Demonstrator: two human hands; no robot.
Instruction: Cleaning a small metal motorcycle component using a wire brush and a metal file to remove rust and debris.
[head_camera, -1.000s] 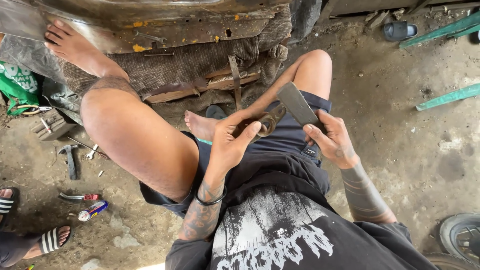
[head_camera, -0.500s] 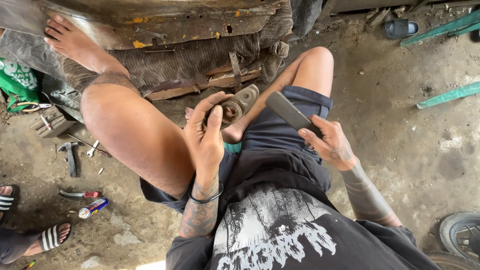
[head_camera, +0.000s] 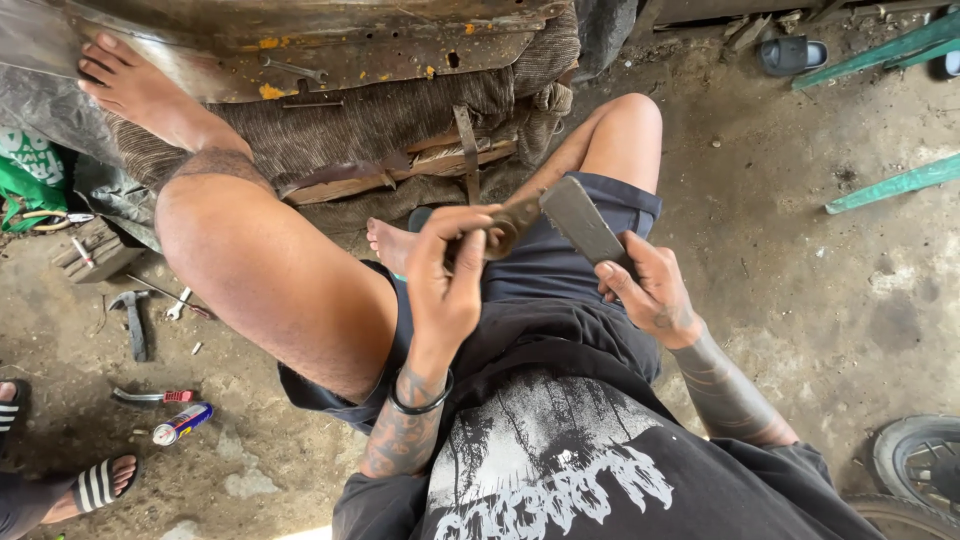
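Sitting on the dirty concrete floor (head_camera: 820, 300) with both legs stretched toward a rusty metal panel (head_camera: 330, 50), the person works over the lap; the left hand (head_camera: 445, 270) has its fingers closed around a small rusty metal piece (head_camera: 510, 225), pinching it at about knee height, while the right hand (head_camera: 650, 290) is clamped on the lower end of a flat grey metal bar (head_camera: 583, 220) that slants up and to the left. The bar's upper end meets the rusty piece, the two touching just above the dark shorts (head_camera: 560, 270). A black band (head_camera: 420, 400) circles the left wrist. Behind the hands lie a worn brown cloth (head_camera: 370, 125) and a strip of wood (head_camera: 400, 170) with a metal strap across it, under the panel's edge. Off to the left on the floor rest a hammer (head_camera: 133, 320), a small wrench (head_camera: 178, 303), a red-handled tool (head_camera: 150, 396) and a spray can (head_camera: 180, 423) lying on its side, all well apart from the hands. Another person's foot in a striped sandal (head_camera: 97, 485) shows at the lower left corner. A tyre (head_camera: 915, 470) sits at the lower right, green bars (head_camera: 890, 185) and a dark sandal (head_camera: 790, 55) lie farther off
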